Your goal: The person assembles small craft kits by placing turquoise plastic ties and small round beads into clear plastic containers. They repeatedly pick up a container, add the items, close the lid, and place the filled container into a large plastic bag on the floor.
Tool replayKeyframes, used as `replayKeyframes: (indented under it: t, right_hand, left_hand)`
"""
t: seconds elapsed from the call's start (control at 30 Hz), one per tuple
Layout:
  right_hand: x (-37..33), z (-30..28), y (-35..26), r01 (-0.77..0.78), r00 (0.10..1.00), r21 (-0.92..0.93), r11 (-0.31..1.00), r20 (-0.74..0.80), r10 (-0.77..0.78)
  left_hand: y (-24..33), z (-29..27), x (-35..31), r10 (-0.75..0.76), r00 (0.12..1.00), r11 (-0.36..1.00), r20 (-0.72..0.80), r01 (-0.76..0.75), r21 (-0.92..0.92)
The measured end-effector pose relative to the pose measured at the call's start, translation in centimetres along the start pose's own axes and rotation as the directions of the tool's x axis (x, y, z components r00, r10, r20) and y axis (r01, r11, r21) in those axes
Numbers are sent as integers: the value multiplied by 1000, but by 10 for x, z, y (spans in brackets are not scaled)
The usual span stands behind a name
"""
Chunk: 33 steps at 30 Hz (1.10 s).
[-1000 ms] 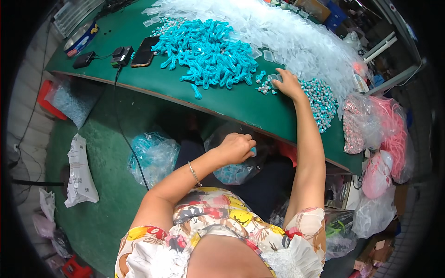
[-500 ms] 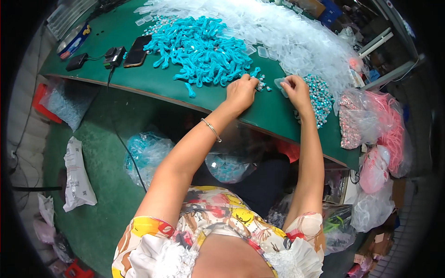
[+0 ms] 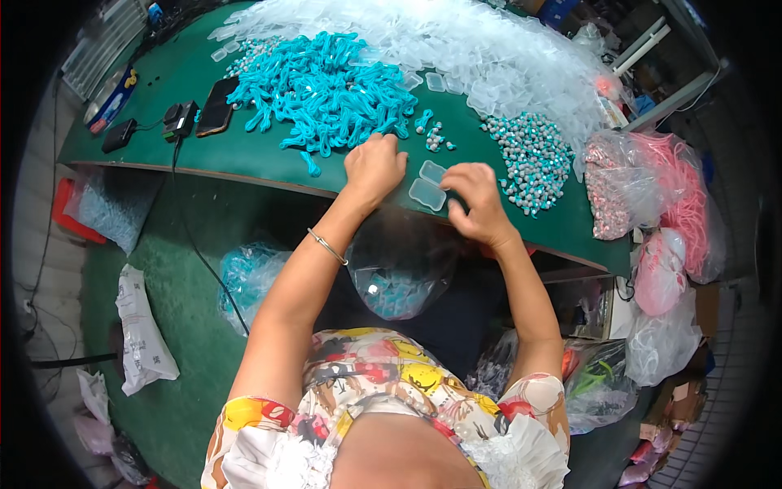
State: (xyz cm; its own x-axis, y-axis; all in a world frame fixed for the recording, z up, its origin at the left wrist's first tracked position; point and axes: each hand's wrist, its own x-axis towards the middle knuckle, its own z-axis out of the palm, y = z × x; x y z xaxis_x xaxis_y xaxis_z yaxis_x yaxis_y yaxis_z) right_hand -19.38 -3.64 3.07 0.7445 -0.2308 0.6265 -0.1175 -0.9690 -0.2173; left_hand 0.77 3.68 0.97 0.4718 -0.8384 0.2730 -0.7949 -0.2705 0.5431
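My left hand (image 3: 376, 169) is closed, its fingers curled down at the near edge of a pile of turquoise cord bundles (image 3: 326, 90). Whatever it grips is hidden beneath the fingers. Just right of it, a small clear plastic box (image 3: 428, 194) lies unfolded on the green table, lid and base side by side. My right hand (image 3: 479, 200) is at the box's right side, thumb and fingers apart; its fingertips are close to the plastic, and contact is hard to tell. Beyond the box sit a few loose grey-and-turquoise beads (image 3: 436, 138) and one small turquoise cord bundle (image 3: 423, 121).
A heap of grey-and-turquoise beads (image 3: 533, 163) lies right of my right hand. Clear plastic boxes (image 3: 489, 57) cover the table's far side. A phone (image 3: 217, 106) and black devices (image 3: 179, 121) lie left. Bags of pink cord (image 3: 676, 179) and beads (image 3: 611, 183) stand at the right.
My right hand has come left from beside the bead heap, and the clear box it held now lies unfolded on the table. The fingers have spread. The whole view has shifted slightly.
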Motion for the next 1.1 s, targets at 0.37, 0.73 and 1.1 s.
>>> replayKeyframes:
  t: [0.37,0.73,1.1]
  right_hand:
    - [25,28,148,-375,907,-625,684,-98,409]
    - [3,10,-7,-487,864,148,860,-59,500]
    - [2,23,-27,-443,896,-6,897,32,443]
  left_hand:
    - [-14,11,-9,252,961,943,-115,-271,-193]
    - [2,1,-35,364,931,837,3,-326,-439]
    - [1,-3,-43,375,926,889,-36,-371,-267]
